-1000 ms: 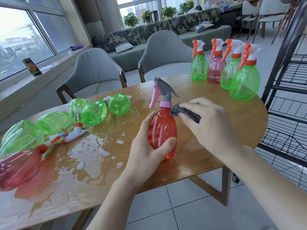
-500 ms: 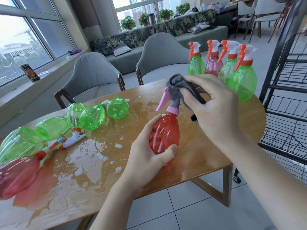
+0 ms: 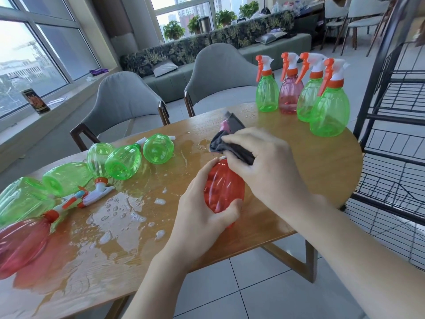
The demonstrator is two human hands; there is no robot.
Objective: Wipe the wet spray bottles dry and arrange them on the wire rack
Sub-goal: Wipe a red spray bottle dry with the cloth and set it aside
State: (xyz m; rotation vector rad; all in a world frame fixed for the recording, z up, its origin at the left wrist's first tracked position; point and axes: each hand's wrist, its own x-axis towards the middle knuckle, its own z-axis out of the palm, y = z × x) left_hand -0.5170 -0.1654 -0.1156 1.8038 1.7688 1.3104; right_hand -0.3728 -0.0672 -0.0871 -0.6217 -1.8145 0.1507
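My left hand (image 3: pixel 202 210) grips the belly of a red spray bottle (image 3: pixel 224 187) that stands tilted over the wooden table (image 3: pixel 310 171). My right hand (image 3: pixel 264 164) holds a dark grey cloth (image 3: pixel 232 148) against the bottle's neck, just under its grey and pink spray head (image 3: pixel 232 122). Several green bottles (image 3: pixel 123 162) and a pink one (image 3: pixel 20 242) lie on their sides in the wet patch at the left. Several upright bottles (image 3: pixel 328 113), green and pink with orange triggers, stand at the table's far right. The black wire rack (image 3: pixel 395 139) stands to the right of the table.
Puddles and foam (image 3: pixel 119 215) cover the left half of the table. Two grey chairs (image 3: pixel 128 104) stand behind it, with a sofa and windows beyond. Tiled floor (image 3: pixel 264 293) shows below the table's near edge.
My right hand with the cloth moved up over the spray head, then came back down to the bottle's neck. My left hand has kept its grip on the red bottle.
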